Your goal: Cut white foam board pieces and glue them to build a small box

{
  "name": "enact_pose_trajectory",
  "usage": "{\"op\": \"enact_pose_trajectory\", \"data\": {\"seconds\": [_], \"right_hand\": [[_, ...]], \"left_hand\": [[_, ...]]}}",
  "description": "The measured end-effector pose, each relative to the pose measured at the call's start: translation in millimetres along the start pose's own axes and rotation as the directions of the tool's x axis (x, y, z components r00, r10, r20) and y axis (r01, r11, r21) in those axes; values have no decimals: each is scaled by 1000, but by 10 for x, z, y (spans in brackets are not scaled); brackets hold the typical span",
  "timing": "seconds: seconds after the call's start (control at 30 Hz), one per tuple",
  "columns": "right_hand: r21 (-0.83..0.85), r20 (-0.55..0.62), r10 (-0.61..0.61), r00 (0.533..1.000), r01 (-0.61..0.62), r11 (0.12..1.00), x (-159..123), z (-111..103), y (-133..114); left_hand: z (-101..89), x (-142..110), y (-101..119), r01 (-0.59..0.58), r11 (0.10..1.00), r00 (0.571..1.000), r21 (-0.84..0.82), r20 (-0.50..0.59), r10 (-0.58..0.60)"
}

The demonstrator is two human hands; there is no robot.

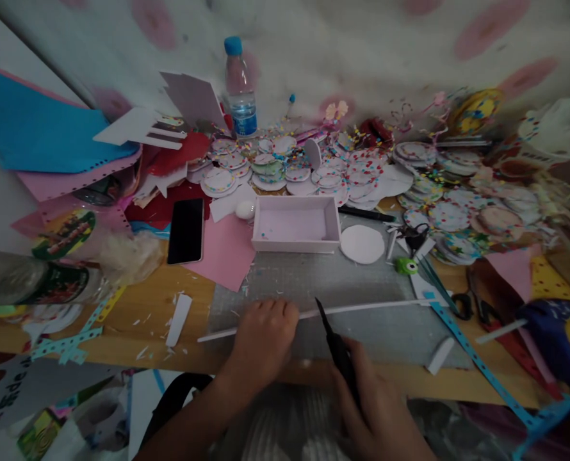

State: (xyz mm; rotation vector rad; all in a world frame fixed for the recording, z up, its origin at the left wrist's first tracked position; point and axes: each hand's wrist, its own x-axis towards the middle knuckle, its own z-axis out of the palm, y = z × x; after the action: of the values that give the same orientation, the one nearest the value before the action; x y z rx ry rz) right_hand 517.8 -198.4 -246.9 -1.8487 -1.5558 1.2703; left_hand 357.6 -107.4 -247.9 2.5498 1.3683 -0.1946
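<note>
A long thin white strip point(362, 308) lies slantwise across the grey cutting mat point(285, 275). My left hand point(267, 330) is closed over the strip left of its middle, its fingers curled down and the fingertips hidden. In my right hand point(369, 400) is a black craft knife point(341, 366), gripped by its handle. Its dark blade points up and away from me, with the tip close to the strip, just right of my left hand; I cannot tell whether they touch. Beyond the strip stands an open white box point(295, 242), beside a white paper disc point(362, 244).
Stacks of decorated paper discs point(333, 176) line the back. A water bottle point(241, 96) stands behind them. A phone point(186, 230) lies left on pink paper. Scissors point(477, 298) and a blue glue gun point(554, 333) are at right; a large bottle point(30, 278) lies left.
</note>
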Motion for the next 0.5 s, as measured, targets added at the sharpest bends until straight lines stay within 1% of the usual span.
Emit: {"op": "enact_pose_trajectory", "data": {"seconds": [0.1,0.2,0.3,0.43,0.5], "right_hand": [[-88,5,17,1000,-17,996,-7,1,-18],[-110,6,22,1000,-21,994,-14,3,-34],[-125,-15,24,1000,-25,992,-14,20,-46],[-210,-39,55,998,-62,976,-14,58,-45],[-209,-41,38,998,-46,977,-20,73,-39]], "left_hand": [[20,5,-7,-3,1000,1000,1,-26,3],[32,15,-15,-5,1000,999,-9,-50,5],[32,32,-25,-9,1000,999,-18,-50,8],[31,48,-41,-19,1000,999,-18,-51,18],[32,51,-47,-18,1000,999,-12,-46,18]]}}
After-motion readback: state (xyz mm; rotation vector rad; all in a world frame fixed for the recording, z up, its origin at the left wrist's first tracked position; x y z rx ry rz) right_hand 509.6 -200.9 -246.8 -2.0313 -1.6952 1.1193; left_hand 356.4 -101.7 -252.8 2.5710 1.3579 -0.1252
